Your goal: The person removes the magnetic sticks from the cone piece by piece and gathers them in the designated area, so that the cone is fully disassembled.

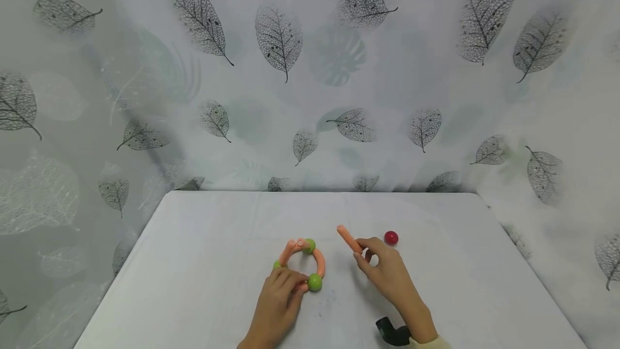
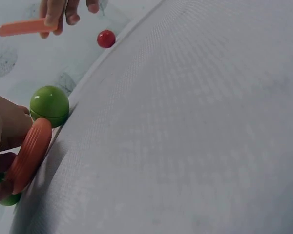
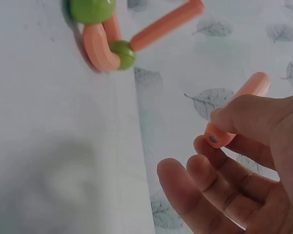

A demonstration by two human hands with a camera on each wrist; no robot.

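Note:
A partial ring of orange curved pieces (image 1: 319,263) joined by green balls (image 1: 315,282) lies on the white table (image 1: 203,263). My left hand (image 1: 281,298) grips its near side; the left wrist view shows fingers round an orange piece (image 2: 29,156) beside a green ball (image 2: 49,105). My right hand (image 1: 382,271) pinches a straight orange stick (image 1: 349,238) between thumb and fingers, held just right of the ring; the right wrist view shows the stick's end (image 3: 237,109) in the pinch and the ring (image 3: 102,46) beyond. A red ball (image 1: 390,238) lies right of the stick.
A leaf-printed curtain (image 1: 310,79) hangs behind and beside the table. The table's far edge (image 1: 319,193) meets the curtain. A black wrist strap (image 1: 392,333) shows on my right arm.

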